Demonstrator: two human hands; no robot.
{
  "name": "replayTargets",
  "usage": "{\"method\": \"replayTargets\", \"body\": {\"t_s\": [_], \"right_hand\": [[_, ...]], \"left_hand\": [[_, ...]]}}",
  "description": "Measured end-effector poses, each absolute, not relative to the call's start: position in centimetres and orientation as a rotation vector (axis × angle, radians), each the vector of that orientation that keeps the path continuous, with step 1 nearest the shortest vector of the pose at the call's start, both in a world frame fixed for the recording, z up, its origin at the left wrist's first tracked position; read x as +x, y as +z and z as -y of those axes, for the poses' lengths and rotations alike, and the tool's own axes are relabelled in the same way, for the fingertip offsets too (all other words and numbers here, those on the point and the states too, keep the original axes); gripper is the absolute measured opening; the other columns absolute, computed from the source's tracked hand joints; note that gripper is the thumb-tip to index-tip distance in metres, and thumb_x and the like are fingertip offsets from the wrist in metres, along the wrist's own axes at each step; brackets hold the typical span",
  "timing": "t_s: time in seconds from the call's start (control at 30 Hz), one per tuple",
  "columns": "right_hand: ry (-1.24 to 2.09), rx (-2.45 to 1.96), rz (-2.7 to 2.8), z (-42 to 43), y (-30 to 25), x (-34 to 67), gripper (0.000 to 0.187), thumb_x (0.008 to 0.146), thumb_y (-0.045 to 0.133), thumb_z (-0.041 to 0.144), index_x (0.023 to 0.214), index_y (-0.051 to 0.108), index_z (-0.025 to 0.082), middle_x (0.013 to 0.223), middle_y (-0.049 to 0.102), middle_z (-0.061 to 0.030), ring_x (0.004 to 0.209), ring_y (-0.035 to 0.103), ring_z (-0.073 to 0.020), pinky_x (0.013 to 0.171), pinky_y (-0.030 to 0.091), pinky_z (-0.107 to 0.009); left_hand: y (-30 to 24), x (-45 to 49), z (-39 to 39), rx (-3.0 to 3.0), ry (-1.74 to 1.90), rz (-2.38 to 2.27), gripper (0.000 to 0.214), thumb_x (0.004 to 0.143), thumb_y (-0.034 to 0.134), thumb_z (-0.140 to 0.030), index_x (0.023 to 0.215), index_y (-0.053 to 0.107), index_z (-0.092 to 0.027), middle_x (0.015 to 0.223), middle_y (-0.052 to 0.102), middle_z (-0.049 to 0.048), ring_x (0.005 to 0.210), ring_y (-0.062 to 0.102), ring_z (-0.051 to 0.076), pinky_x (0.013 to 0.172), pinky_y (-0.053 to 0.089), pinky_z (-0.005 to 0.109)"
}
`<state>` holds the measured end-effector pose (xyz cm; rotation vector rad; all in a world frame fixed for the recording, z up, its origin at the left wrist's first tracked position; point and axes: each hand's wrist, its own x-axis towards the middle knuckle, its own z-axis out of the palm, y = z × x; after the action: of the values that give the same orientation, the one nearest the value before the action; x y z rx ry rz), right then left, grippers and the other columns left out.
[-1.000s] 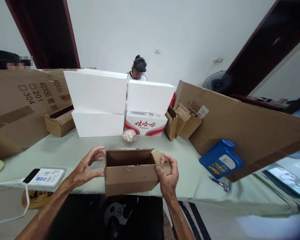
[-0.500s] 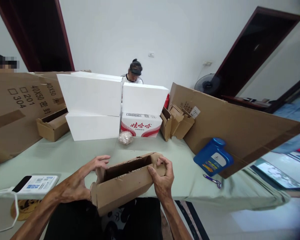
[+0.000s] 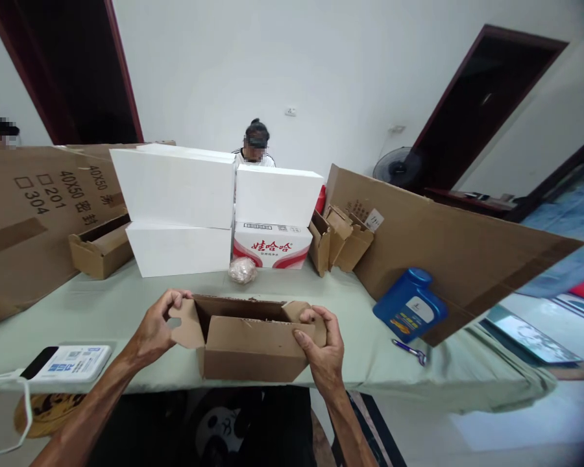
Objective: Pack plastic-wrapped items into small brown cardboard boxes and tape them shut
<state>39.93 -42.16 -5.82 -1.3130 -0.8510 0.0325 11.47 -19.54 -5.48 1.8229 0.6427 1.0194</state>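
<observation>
An open brown cardboard box [image 3: 246,347] sits at the near edge of the table with its top facing up. My left hand [image 3: 156,327] pinches the box's left end flap, which stands out to the side. My right hand [image 3: 324,347] wraps round the right end of the box, fingers curled over the folded right flap. The inside of the box looks dark and shows nothing in it.
Behind stand stacked white boxes [image 3: 175,188], a red-printed carton [image 3: 271,245], a small wrapped lump [image 3: 242,270], open brown boxes [image 3: 100,246] and folded ones [image 3: 338,239]. A blue jug [image 3: 409,305] and a razor [image 3: 409,350] lie right; a phone [image 3: 65,362] left. Cardboard sheets [image 3: 448,240] lean around. A person sits behind.
The box was tilted with its left end dipping toward me; now it sits level on the table. My left hand went from the box's rim to gripping its left flap.
</observation>
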Motion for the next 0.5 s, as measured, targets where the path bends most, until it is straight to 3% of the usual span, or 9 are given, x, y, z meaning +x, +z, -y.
{"method": "replayTargets", "body": {"t_s": [0.1,0.17,0.33,0.5], "right_hand": [[0.068,-1.265,0.787,42.7,-6.2,39.5,0.064,0.077,0.091,0.045,0.131,0.062,0.025,0.136,0.07,-0.0109,0.103,0.069,-0.024,0.096,0.056,-0.039],[0.134,-1.27,0.772,43.2,-6.7,39.1,0.07,0.075,0.092,0.047,0.134,0.063,0.025,0.145,0.067,-0.0128,0.106,0.07,-0.0255,0.093,0.058,-0.039],[0.642,-1.286,0.838,44.6,-8.8,38.4,0.069,0.069,0.096,0.052,0.126,0.07,0.024,0.119,0.079,-0.0085,0.109,0.074,-0.031,0.097,0.061,-0.043],[0.751,-1.343,0.971,45.6,-9.9,38.9,0.073,0.082,0.089,0.053,0.145,0.063,0.028,0.137,0.073,-0.0087,0.129,0.068,-0.0313,0.112,0.055,-0.047]], "left_hand": [[-5.4,12.4,19.3,1.751,1.055,-0.725,0.073,0.056,0.094,-0.035,0.118,0.058,-0.024,0.118,0.07,0.0069,0.097,0.073,0.023,0.085,0.062,0.035],[-5.4,12.7,19.1,1.757,1.042,-0.792,0.08,0.055,0.096,-0.041,0.125,0.062,-0.023,0.112,0.072,0.0057,0.091,0.074,0.024,0.083,0.063,0.037],[-7.0,13.1,17.9,1.714,1.036,-0.872,0.056,0.058,0.096,-0.054,0.095,0.07,-0.021,0.084,0.075,0.0028,0.078,0.073,0.026,0.066,0.061,0.033],[-7.6,14.5,17.9,1.631,1.142,-0.957,0.067,0.047,0.097,-0.067,0.089,0.071,-0.022,0.074,0.073,0.0024,0.069,0.068,0.025,0.056,0.058,0.032]]}}
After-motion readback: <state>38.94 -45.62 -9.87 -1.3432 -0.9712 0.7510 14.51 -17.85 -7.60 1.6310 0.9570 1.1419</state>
